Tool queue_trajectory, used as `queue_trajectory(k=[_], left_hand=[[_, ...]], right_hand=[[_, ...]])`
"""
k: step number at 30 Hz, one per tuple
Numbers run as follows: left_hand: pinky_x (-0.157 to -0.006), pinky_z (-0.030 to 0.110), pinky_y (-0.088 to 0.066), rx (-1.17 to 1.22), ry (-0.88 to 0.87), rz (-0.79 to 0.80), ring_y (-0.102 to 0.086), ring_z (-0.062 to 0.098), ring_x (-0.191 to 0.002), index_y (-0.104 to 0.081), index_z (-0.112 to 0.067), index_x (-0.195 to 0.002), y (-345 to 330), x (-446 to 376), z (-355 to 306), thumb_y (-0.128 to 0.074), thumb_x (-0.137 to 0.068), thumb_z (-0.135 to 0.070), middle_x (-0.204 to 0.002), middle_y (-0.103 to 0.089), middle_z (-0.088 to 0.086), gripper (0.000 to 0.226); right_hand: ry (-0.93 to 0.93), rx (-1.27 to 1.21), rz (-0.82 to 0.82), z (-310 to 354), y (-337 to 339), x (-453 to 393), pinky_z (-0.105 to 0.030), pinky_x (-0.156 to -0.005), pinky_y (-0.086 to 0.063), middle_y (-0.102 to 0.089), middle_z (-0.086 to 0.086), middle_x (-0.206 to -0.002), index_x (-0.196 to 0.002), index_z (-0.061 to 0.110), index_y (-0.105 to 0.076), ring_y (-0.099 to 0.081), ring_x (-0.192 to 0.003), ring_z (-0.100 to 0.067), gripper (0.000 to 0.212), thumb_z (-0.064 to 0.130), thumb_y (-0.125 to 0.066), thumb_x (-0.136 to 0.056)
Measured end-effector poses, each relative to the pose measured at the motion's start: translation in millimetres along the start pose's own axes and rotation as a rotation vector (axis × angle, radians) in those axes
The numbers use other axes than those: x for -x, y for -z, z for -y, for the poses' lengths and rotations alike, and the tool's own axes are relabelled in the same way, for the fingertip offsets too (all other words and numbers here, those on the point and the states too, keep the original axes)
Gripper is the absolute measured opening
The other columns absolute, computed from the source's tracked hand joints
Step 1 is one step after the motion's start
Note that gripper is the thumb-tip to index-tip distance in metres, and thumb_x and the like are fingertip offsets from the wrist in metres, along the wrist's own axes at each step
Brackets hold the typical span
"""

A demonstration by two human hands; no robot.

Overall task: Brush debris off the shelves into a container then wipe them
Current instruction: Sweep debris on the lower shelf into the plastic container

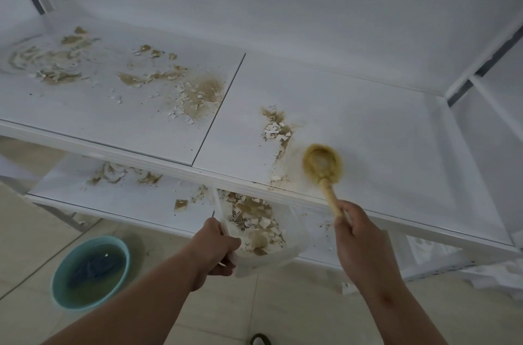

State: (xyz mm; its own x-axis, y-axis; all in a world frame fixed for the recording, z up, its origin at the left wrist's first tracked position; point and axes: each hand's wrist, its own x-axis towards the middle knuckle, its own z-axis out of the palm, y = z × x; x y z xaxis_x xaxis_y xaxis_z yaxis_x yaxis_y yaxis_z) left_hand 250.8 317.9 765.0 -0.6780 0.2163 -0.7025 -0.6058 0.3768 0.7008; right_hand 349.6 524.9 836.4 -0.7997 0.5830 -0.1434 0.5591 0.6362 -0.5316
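While right hand (357, 234) gripped brush (322, 164) on shelf (368, 129), left hand (219, 245) clasped part-filled container (263, 234) below its edge; debris (195, 93) remained, wiping undone.

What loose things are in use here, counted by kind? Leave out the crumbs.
Brush: 1, in the right hand
Clear container: 1, in the left hand
Basin: 1, on the floor
Blue cloth: 1, in the basin's water
Total: 4
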Motion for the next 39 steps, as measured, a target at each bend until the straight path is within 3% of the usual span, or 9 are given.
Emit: queue_trajectory(k=[4,11,15,22,27,31,34,39], left_hand=[[-0.067,0.044,-0.058,-0.015,-0.006,-0.001,-0.055,0.023,-0.057,-0.041,-0.006,-0.096,-2.8,-2.9,-1.8,-0.062,-0.087,-0.005,-0.072,-0.059,0.019,0.022],[-0.068,0.046,-0.059,-0.021,-0.009,-0.014,-0.057,0.024,-0.058,-0.042,-0.007,-0.096,-2.3,-5.8,-3.6,-0.062,-0.088,-0.006,-0.075,-0.059,0.021,0.021],[-0.068,0.046,-0.06,-0.023,-0.003,-0.024,-0.057,0.024,-0.059,-0.043,-0.006,-0.099,-1.3,-5.7,-2.8,-0.062,-0.089,-0.007,-0.076,-0.059,0.02,0.022],[-0.068,0.049,-0.059,-0.002,-0.003,-0.037,-0.054,0.024,-0.056,-0.042,-0.007,-0.095,4.3,-2.2,-0.5,-0.062,-0.088,-0.005,-0.069,-0.058,0.019,0.021],[-0.068,0.047,-0.058,0.022,-0.013,-0.051,-0.054,0.024,-0.055,-0.043,-0.007,-0.094,5.4,-0.8,0.2,-0.061,-0.089,-0.004,-0.063,-0.058,0.016,0.019],[-0.068,0.048,-0.058,0.031,-0.01,-0.054,-0.054,0.024,-0.054,-0.042,-0.007,-0.093,4.0,1.7,1.2,-0.061,-0.089,-0.004,-0.061,-0.058,0.016,0.02],[-0.067,0.045,-0.057,0.024,-0.015,-0.051,-0.053,0.023,-0.054,-0.041,-0.008,-0.092,5.5,2.1,1.2,-0.06,-0.088,-0.003,-0.063,-0.059,0.016,0.02],[-0.064,0.04,-0.057,0.02,-0.008,-0.031,-0.054,0.022,-0.055,-0.041,-0.008,-0.093,3.8,1.1,1.2,-0.062,-0.088,-0.006,-0.076,-0.058,0.021,0.022]], right_hand=[[0.078,0.051,0.085,2.5,-11.9,9.6,-0.034,-0.074,-0.052,-0.066,0.007,-0.09,-0.136,0.038,-0.044,-0.063,-0.079,-0.016,0.037,0.036,-0.041,-0.099],[0.129,0.014,0.155,5.1,-4.4,40.4,-0.025,-0.067,-0.049,-0.063,0.013,-0.075,-0.131,0.047,-0.048,-0.06,-0.068,-0.003,0.035,0.04,-0.043,-0.097],[0.106,-0.003,0.087,16.3,-9.5,23.1,-0.027,-0.065,-0.047,-0.061,0.015,-0.077,-0.134,0.043,-0.047,-0.057,-0.066,-0.003,0.036,0.035,-0.041,-0.099],[0.166,0.042,0.219,16.3,-8.7,44.5,-0.028,-0.066,-0.051,-0.064,0.01,-0.076,-0.132,0.045,-0.047,-0.06,-0.067,-0.006,0.035,0.039,-0.042,-0.098],[0.196,-0.002,0.146,27.0,-8.4,39.6,-0.027,-0.066,-0.051,-0.063,0.01,-0.076,-0.133,0.044,-0.045,-0.06,-0.067,-0.007,0.035,0.038,-0.04,-0.099],[0.208,0.082,0.206,29.1,-18.7,38.6,-0.032,-0.069,-0.053,-0.065,0.007,-0.081,-0.135,0.043,-0.04,-0.062,-0.073,-0.011,0.037,0.038,-0.037,-0.099],[0.17,0.046,0.218,16.4,-7.1,49.4,-0.026,-0.064,-0.05,-0.063,0.008,-0.072,-0.128,0.047,-0.049,-0.06,-0.065,-0.006,0.032,0.04,-0.043,-0.097],[0.07,0.016,0.067,5.1,1.0,34.5,-0.022,-0.056,-0.043,-0.061,0.013,-0.07,-0.129,0.042,-0.051,-0.058,-0.062,-0.002,0.032,0.036,-0.042,-0.099]])
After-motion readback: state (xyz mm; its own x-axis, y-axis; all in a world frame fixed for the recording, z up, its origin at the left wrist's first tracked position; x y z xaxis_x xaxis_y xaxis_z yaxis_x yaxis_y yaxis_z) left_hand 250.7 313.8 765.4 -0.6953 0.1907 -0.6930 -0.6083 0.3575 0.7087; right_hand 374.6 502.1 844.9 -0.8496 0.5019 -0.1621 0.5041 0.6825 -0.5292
